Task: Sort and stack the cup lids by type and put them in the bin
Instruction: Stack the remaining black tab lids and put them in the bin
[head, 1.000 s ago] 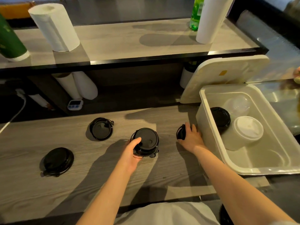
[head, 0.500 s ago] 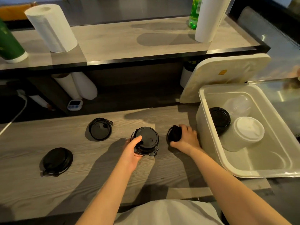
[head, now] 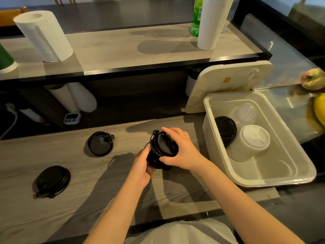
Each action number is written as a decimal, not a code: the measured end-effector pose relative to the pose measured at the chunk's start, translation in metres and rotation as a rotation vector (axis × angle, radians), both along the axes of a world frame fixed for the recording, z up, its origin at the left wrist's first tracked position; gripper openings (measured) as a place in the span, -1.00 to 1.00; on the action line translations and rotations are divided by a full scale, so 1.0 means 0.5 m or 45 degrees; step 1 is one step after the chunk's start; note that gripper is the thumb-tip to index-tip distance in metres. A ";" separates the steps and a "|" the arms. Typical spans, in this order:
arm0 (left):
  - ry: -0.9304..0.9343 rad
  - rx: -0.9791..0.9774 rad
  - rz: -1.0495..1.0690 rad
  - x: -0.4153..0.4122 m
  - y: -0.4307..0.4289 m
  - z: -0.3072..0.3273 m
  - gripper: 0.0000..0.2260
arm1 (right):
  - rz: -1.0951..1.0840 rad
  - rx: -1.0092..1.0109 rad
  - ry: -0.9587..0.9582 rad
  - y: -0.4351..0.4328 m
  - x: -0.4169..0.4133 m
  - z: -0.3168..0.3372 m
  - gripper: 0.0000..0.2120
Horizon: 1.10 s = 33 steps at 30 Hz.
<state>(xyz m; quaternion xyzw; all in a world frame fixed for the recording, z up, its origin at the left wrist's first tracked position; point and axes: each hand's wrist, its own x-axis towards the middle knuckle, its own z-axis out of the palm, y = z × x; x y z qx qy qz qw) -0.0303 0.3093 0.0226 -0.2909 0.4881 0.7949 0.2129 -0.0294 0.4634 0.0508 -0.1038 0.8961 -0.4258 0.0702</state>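
Lids: right hand (head: 182, 152) tilts one black lid (head: 165, 145) onto the stack (head: 154, 160) gripped by the left hand (head: 140, 166), bin (head: 218, 173) just right.

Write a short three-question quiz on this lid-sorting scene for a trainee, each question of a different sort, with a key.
1. True or false: the right hand is tilting a black lid onto the black stack that the left hand holds.
2. How many loose black lids lie on the counter left of the hands?
A. none
B. two
C. four
3. Fill in: inside the bin, the white lid stack sits beside a ___ lid stack.

Key: 1 true; 2 B, the far lid and the near lid; 3 black.
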 end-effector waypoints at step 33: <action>0.354 0.221 -0.054 0.065 0.077 0.097 -0.55 | 0.118 -0.016 0.301 0.067 0.070 0.093 -0.15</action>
